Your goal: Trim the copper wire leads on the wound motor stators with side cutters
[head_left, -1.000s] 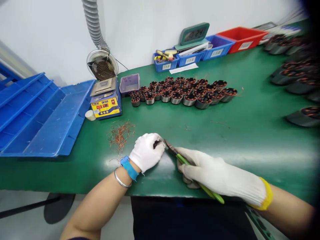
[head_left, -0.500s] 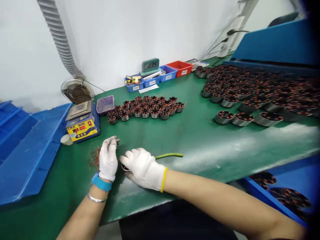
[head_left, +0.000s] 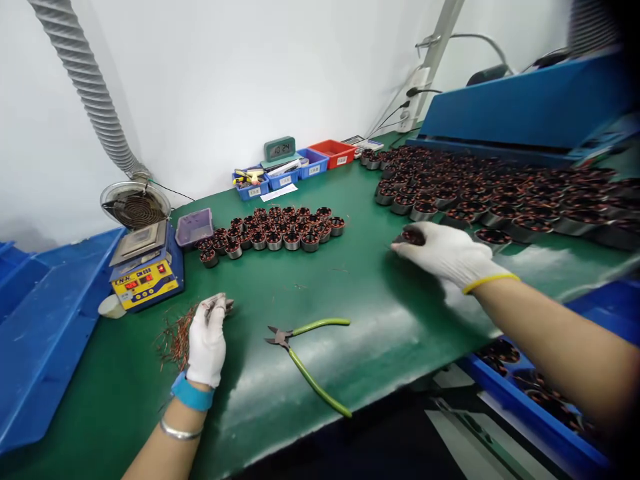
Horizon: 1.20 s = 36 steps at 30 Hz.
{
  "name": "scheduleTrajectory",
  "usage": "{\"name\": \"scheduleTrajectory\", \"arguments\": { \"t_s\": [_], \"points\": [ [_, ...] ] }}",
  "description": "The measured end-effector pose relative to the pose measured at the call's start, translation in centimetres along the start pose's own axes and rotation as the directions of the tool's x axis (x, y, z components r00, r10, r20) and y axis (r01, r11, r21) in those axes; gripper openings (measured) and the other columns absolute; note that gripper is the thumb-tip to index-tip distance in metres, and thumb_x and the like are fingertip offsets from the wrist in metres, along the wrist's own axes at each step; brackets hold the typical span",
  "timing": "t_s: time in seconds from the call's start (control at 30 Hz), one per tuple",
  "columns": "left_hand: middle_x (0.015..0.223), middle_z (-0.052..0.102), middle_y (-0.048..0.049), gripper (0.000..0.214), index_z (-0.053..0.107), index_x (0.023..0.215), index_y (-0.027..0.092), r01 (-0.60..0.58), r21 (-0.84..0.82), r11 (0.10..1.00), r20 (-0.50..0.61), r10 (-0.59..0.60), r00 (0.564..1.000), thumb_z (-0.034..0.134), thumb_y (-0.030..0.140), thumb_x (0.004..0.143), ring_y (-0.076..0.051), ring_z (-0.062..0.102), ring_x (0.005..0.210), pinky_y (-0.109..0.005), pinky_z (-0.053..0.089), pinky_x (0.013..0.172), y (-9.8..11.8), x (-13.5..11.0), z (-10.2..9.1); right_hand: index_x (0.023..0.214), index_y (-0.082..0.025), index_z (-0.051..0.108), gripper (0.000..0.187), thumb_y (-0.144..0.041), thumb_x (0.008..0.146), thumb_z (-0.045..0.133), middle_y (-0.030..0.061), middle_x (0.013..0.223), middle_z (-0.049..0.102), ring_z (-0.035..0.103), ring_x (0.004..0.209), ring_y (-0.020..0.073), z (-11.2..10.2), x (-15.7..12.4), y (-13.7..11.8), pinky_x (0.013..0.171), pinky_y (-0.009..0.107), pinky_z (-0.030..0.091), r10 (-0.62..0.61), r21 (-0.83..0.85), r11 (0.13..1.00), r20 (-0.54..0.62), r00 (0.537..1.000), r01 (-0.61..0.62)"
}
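My right hand (head_left: 443,250), in a white glove, is closed around a copper-wound motor stator (head_left: 414,237). It is above the green tabletop, beside the front of the large group of stators (head_left: 460,187) on the right. My left hand (head_left: 207,340), also gloved, rests at a heap of cut copper wire ends (head_left: 177,339). Its fingers are bent together with darkened tips, and whatever they hold is hidden. Between the hands, green-handled side cutters (head_left: 281,337) lie on the table with their jaws apart. A smaller group of stators (head_left: 273,230) stands behind them.
Left of the hands is a yellow-and-blue solder pot unit (head_left: 147,267), with a purple tray (head_left: 194,228) beside it. Blue bins (head_left: 55,333) flank the left edge. Small blue and red boxes (head_left: 333,153) and a clock (head_left: 280,149) line the wall. Another blue bin (head_left: 535,393) sits lower right.
My right hand has moved far to the right with a stator, away from my left hand. The side cutters now show fully. My left hand stays by the wire ends; the view has turned right.
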<state>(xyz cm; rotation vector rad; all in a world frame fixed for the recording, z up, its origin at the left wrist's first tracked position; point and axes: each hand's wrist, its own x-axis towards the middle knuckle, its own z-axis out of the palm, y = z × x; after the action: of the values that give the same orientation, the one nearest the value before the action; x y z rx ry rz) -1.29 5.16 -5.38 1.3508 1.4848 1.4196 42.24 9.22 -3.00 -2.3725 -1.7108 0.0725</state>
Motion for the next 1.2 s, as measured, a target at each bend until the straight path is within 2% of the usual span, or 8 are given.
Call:
{"name": "scheduleTrajectory", "arguments": {
  "t_s": [0.23, 0.43, 0.57, 0.8, 0.93, 1.0, 1.17, 1.2],
  "points": [
    [0.100, 0.071, -0.0114, 0.058, 0.064, 0.106, 0.012, 0.009, 0.002, 1.000, -0.009, -0.009, 1.000, 0.062, 0.065, 0.080, -0.026, 0.069, 0.096, -0.045, 0.055, 0.093, -0.1, 0.4, -0.2, 0.128, -0.015, 0.056, 0.057, -0.060, 0.094, 0.045, 0.0127, 0.114, 0.063, 0.062, 0.097, 0.0220, -1.6, 4.4, 0.5, 0.084, 0.043, 0.050, 0.032, -0.001, 0.999, 0.055, 0.998, -0.032],
    [0.101, 0.071, -0.0107, 0.056, 0.064, 0.106, 0.013, 0.005, -0.029, 1.000, -0.025, -0.006, 1.000, 0.062, 0.063, 0.082, -0.025, 0.069, 0.095, -0.044, 0.055, 0.093, 0.1, 0.2, -0.2, 0.150, -0.007, 0.026, 0.075, -0.059, 0.097, 0.025, 0.0300, 0.149, 0.034, 0.044, 0.127, 0.0437, -0.1, -0.8, 0.4, 0.094, 0.054, 0.042, -0.056, -0.025, 0.998, -0.148, 0.987, 0.053],
    [0.102, 0.071, -0.0108, 0.053, 0.063, 0.107, 0.013, -0.011, -0.035, 0.999, 0.011, 0.011, 1.000, 0.061, 0.061, 0.084, -0.024, 0.069, 0.094, -0.042, 0.054, 0.093, 0.8, -0.4, 0.1, 0.138, 0.000, 0.046, 0.070, -0.055, 0.096, 0.032, 0.0327, 0.139, 0.046, 0.045, 0.127, 0.0442, 2.3, -3.4, 0.3, 0.101, 0.053, 0.039, -0.242, -0.062, 0.969, -0.052, 0.969, 0.239],
    [0.099, 0.070, -0.0108, 0.050, 0.062, 0.106, 0.012, -0.047, -0.043, 0.998, 0.051, 0.049, 0.997, 0.058, 0.059, 0.087, -0.022, 0.070, 0.093, -0.038, 0.055, 0.090, 1.2, -1.0, 0.4, 0.143, 0.003, 0.042, 0.082, -0.059, 0.090, 0.041, 0.0316, 0.148, 0.038, 0.035, 0.138, 0.0429, 4.8, -2.4, -7.2, 0.113, 0.057, 0.025, -0.636, -0.004, 0.770, 0.084, 0.767, 0.639],
    [0.098, 0.070, -0.0114, 0.052, 0.062, 0.102, 0.013, -0.057, -0.077, 0.995, -0.029, 0.054, 0.998, 0.059, 0.061, 0.084, -0.022, 0.070, 0.091, -0.037, 0.058, 0.084, 0.4, 0.0, -0.2, 0.143, -0.003, 0.045, 0.078, -0.056, 0.087, 0.048, 0.0250, 0.151, 0.039, 0.032, 0.142, 0.0357, 5.0, -4.7, -13.7, 0.116, 0.052, 0.024, -0.784, 0.113, 0.620, 0.108, 0.611, 0.776],
    [0.096, 0.070, -0.0116, 0.052, 0.061, 0.102, 0.013, -0.056, -0.062, 0.997, -0.072, 0.051, 0.996, 0.058, 0.061, 0.083, -0.022, 0.071, 0.090, -0.038, 0.058, 0.083, 0.0, 0.6, -0.7, 0.146, -0.007, 0.042, 0.072, -0.051, 0.090, 0.044, 0.0206, 0.151, 0.040, 0.037, 0.141, 0.0302, 4.2, -6.3, -15.6, 0.114, 0.046, 0.032, -0.810, 0.175, 0.586, 0.103, 0.577, 0.791],
    [0.108, 0.067, -0.0153, 0.053, 0.056, 0.110, 0.012, -0.089, 0.011, 0.996, -0.171, 0.090, 0.981, 0.054, 0.059, 0.086, -0.023, 0.068, 0.101, -0.039, 0.053, 0.093, -0.2, 0.5, -0.7, 0.155, -0.022, 0.026, 0.086, -0.049, 0.079, 0.058, 0.0140, 0.141, 0.054, 0.061, 0.118, 0.0291, 1.6, -12.1, -14.7, 0.087, 0.039, 0.054, -0.639, 0.312, 0.746, 0.087, 0.764, 0.588],
    [0.112, 0.065, -0.0161, 0.052, 0.055, 0.113, 0.012, -0.103, 0.025, 0.994, -0.174, 0.106, 0.979, 0.055, 0.057, 0.086, -0.023, 0.066, 0.105, -0.040, 0.051, 0.097, 0.0, 0.1, -0.4, 0.152, -0.022, 0.033, 0.090, -0.049, 0.072, 0.064, 0.0152, 0.137, 0.057, 0.062, 0.116, 0.0318, 1.6, -13.7, -14.1, 0.086, 0.040, 0.054, -0.650, 0.299, 0.744, 0.111, 0.752, 0.598]
  ]
}}
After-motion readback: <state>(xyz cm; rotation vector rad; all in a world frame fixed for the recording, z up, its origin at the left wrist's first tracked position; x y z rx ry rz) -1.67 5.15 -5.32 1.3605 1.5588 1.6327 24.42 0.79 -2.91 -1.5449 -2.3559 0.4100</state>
